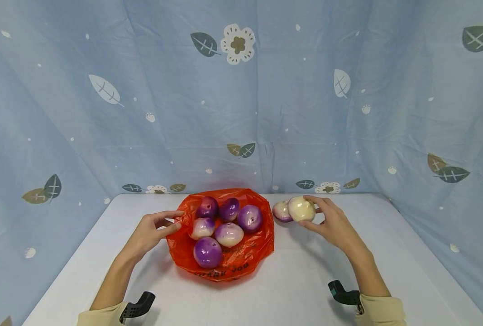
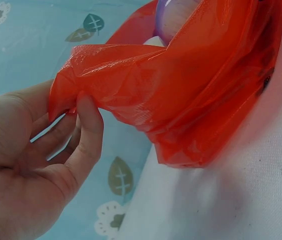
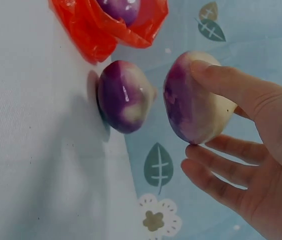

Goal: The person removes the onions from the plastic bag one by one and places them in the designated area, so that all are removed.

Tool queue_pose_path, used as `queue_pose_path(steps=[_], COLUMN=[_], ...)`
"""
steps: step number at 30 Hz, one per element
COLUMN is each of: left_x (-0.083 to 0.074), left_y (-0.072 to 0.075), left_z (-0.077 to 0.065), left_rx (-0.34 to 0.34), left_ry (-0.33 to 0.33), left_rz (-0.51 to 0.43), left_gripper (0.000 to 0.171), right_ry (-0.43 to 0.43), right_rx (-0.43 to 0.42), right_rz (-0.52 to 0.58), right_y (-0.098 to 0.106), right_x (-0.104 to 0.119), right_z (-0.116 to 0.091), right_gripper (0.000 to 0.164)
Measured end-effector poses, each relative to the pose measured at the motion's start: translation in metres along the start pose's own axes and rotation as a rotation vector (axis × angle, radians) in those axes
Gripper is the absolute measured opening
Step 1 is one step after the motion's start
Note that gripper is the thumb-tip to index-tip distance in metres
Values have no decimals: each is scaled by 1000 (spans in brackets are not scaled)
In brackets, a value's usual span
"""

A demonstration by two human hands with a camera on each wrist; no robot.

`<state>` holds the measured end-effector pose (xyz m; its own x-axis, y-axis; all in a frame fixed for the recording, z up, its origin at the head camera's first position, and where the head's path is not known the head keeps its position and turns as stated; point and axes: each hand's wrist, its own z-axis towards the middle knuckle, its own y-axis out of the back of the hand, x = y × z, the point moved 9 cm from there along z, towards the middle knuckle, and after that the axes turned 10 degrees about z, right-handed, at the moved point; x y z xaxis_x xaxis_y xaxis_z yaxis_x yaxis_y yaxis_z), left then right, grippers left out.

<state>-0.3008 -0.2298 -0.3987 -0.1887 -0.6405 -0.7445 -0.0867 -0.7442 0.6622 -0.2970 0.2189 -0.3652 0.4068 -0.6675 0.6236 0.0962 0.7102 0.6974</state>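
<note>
My left hand [image 1: 153,233] pinches the left rim of a red plastic bag [image 1: 241,267] between thumb and fingers, as the left wrist view shows close up. Inside the spread-open bag sit several glossy purple-and-white turnips [image 1: 229,234]. To the right of the bag, my right hand [image 1: 334,222] grips a turnip [image 3: 193,97], its pale side facing the head camera, with the thumb on one side and fingers on the other. Another turnip [image 3: 126,96] lies on the table beside the bag, just left of the held one. In the right wrist view the two turnips appear apart.
Everything stands on a white table [image 1: 306,290]. A blue curtain [image 1: 298,117] with leaf and flower prints hangs behind and around it. Black wrist mounts [image 1: 343,294] stick out inward from both sleeves.
</note>
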Motion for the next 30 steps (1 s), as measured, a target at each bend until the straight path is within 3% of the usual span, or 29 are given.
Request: queue_pose_path(steps=[22,30], left_x=[-1,-1], left_y=[0,0], left_z=[0,-1], left_rx=[-4,-3], left_ry=[-1,0], left_rz=[-15,-13], left_gripper=[42,42], right_ry=[-71,-143], right_rx=[-53,-63], right_rz=[-26,-50], right_y=[6,4], right_x=[-28,-43], right_z=[-3,-5], right_gripper=[69,70])
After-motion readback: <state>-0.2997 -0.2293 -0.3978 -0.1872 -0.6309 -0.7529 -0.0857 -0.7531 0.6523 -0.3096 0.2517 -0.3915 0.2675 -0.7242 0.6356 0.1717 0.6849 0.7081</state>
